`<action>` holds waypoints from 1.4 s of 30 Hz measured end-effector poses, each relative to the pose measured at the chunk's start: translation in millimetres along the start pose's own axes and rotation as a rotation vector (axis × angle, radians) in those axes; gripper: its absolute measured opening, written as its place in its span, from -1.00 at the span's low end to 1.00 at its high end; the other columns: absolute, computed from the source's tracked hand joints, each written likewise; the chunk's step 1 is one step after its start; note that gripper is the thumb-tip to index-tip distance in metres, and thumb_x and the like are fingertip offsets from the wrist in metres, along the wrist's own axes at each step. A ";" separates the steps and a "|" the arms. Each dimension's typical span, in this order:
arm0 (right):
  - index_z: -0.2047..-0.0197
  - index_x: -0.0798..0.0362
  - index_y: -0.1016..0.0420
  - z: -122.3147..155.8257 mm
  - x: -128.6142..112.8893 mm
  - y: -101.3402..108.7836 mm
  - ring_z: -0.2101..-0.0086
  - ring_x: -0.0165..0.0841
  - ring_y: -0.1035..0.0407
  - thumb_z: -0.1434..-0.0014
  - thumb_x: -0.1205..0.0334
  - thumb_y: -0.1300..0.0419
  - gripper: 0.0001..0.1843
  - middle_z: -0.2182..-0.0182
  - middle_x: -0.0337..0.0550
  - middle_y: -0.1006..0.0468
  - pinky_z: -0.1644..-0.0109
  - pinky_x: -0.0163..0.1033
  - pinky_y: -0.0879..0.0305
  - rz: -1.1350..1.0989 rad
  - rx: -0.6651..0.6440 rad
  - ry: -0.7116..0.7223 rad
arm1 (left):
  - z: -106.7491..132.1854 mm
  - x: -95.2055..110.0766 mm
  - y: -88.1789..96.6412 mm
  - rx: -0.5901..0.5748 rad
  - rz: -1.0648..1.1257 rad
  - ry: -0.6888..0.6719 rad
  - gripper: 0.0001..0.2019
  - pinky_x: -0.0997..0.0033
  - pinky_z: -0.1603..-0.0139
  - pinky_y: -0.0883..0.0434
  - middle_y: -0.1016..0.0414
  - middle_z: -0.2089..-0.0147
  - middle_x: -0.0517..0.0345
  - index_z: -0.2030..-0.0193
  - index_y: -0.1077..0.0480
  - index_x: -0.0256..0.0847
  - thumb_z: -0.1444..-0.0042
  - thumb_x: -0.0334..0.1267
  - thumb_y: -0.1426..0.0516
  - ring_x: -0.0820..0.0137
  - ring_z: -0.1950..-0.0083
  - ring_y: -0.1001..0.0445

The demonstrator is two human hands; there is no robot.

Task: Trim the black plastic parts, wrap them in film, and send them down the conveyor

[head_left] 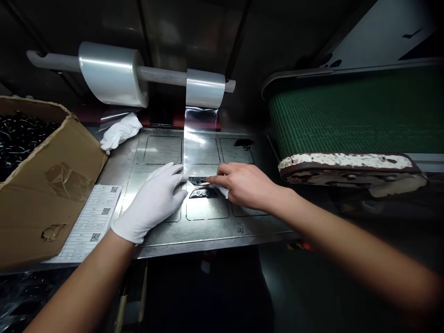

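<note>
My left hand [156, 199], in a white glove, lies on the metal plate [208, 232] with fingers apart, its fingertips at the left edge of the clear film strip [201, 155]. My bare right hand [244, 185] points its index finger onto a small black part [197, 180] at the film's lower end. Its other fingers are curled round something white [224, 191]; a thin pale edge shows under the index finger, and I cannot make out what it is. Just below lies a second black, shiny part [204, 193], touched by neither hand.
A film roll [205, 88] and a wider roll [109, 74] hang on a rod behind the plate. Left are a cardboard box [76, 157] of black parts, printed labels [90, 222] and a crumpled white cloth [121, 132]. A green conveyor belt [347, 111] stands at right. Another black part [243, 143] lies at the plate's back right.
</note>
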State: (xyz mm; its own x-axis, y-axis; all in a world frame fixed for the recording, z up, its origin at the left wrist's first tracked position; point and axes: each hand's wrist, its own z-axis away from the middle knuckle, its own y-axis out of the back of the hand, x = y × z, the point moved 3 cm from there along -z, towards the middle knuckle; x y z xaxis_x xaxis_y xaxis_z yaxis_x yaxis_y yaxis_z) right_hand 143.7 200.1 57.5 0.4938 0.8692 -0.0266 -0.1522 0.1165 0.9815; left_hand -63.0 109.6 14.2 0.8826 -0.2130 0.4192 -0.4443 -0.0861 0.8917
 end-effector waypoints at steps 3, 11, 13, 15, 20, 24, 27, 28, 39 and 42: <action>-0.23 -0.14 -0.60 21.4 14.4 8.0 0.25 -0.22 -0.40 -0.11 0.49 -0.16 -0.35 0.21 -0.09 -0.56 0.35 -0.19 -0.01 0.110 -0.022 -0.022 | 0.1 -0.6 -0.3 0.015 0.003 -0.012 -0.81 -0.08 -0.38 -0.37 -0.46 -0.32 -0.05 0.02 -0.55 -0.13 -0.28 -0.24 -0.17 -0.02 -0.38 -0.36; 0.15 0.19 -0.67 66.7 9.6 25.5 0.34 -0.13 -0.43 -0.20 0.56 -0.09 -0.67 0.30 0.08 -0.58 0.40 -0.10 -0.02 0.366 -0.107 -0.157 | -0.2 19.1 11.6 0.020 -0.054 -0.013 -0.83 0.10 -0.06 -0.46 -0.56 0.01 -0.03 0.13 -0.57 -0.16 -0.33 -0.24 -0.13 0.10 -0.03 -0.50; -0.10 0.26 -0.59 72.8 6.3 14.2 0.29 -0.10 -0.46 -0.23 0.57 -0.04 -0.55 0.21 0.13 -0.61 0.39 -0.09 -0.11 0.287 -0.046 -0.225 | 1.0 32.6 10.4 0.012 -0.130 -0.055 -0.83 0.15 0.05 -0.43 -0.55 0.16 0.02 0.17 -0.56 -0.16 -0.34 -0.26 -0.12 0.14 0.09 -0.49; -0.35 0.31 -0.40 76.4 6.4 -5.5 0.18 -0.05 -0.46 -0.26 0.58 0.01 -0.39 0.04 0.19 -0.60 0.35 -0.08 -0.22 0.182 0.046 -0.302 | 1.4 46.8 4.6 -0.014 -0.213 -0.128 -0.83 0.16 0.12 -0.40 -0.55 0.21 0.04 0.15 -0.56 -0.15 -0.34 -0.29 -0.11 0.16 0.15 -0.47; -0.44 0.29 -0.29 81.9 13.3 -59.0 -0.02 0.01 -0.40 -0.20 0.59 0.01 -0.28 -0.21 0.24 -0.48 -0.02 0.03 -0.43 -0.004 0.220 -0.429 | -6.1 62.7 -9.9 0.000 -0.309 -0.211 -0.79 0.07 0.20 -0.36 -0.53 0.30 -0.05 0.24 -0.53 -0.24 -0.27 -0.44 -0.05 0.08 0.25 -0.46; -0.42 0.21 -0.30 103.9 0.2 -70.0 -0.22 0.03 -0.27 -0.09 0.60 -0.09 -0.20 -0.31 0.17 -0.37 -0.30 0.12 -0.31 -0.160 0.390 -0.479 | 0.0 60.7 -8.2 0.084 -0.267 -0.206 -0.81 0.09 0.24 -0.40 -0.51 0.36 -0.05 0.33 -0.49 -0.26 -0.13 -0.53 -0.07 0.10 0.31 -0.47; -0.30 0.16 -0.40 123.4 -38.8 -72.5 -0.20 -0.08 -0.32 -0.32 0.41 -0.09 -0.51 -0.21 0.13 -0.45 -0.29 0.03 -0.34 -0.439 0.561 -0.463 | 32.0 68.2 -3.3 0.216 -0.151 -0.220 -0.82 0.07 0.03 -0.49 -0.56 0.17 -0.06 0.28 -0.50 -0.23 -0.16 -0.54 -0.10 0.12 0.09 -0.53; -0.25 0.12 -0.43 126.0 -57.4 -78.0 -0.11 -0.13 -0.41 -0.41 0.28 -0.08 -0.61 -0.14 0.10 -0.51 -0.18 -0.01 -0.43 -0.679 0.585 -0.437 | 48.3 73.2 -3.0 0.275 -0.109 -0.232 -0.84 0.02 -0.09 -0.48 -0.55 0.03 -0.10 0.24 -0.51 -0.22 -0.20 -0.52 -0.12 0.10 -0.05 -0.52; 0.22 0.06 -0.44 113.4 -202.2 -174.7 0.48 -0.47 -0.31 -0.21 -0.07 -0.41 -0.61 0.48 -0.29 -0.48 0.40 -0.35 -0.21 -1.972 -0.159 -0.329 | 227.1 101.8 -60.3 0.473 0.252 0.157 -0.72 -0.12 -0.27 -0.46 -0.53 -0.09 -0.01 0.02 -0.58 -0.03 -0.18 -0.42 -0.25 0.09 -0.20 -0.48; 0.22 0.03 -0.42 95.1 -197.9 -175.0 0.45 -0.45 -0.32 -0.21 -0.05 -0.42 -0.63 0.46 -0.31 -0.49 0.32 -0.32 -0.24 -1.759 -0.354 -0.266 | 262.7 95.0 -64.0 0.524 0.451 0.505 -0.64 0.09 -0.15 -0.57 -0.55 -0.13 -0.04 -0.18 -0.49 -0.07 -0.28 -0.41 -0.15 0.23 -0.09 -0.57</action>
State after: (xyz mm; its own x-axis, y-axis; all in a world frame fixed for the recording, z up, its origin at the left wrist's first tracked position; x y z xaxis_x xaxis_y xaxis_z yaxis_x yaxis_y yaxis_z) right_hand 154.0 -38.0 -90.9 0.3651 -0.4549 -0.8123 0.5039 0.8302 -0.2385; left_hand 8.9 -160.8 -47.9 0.5115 0.1131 0.8518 -0.6735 -0.5629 0.4791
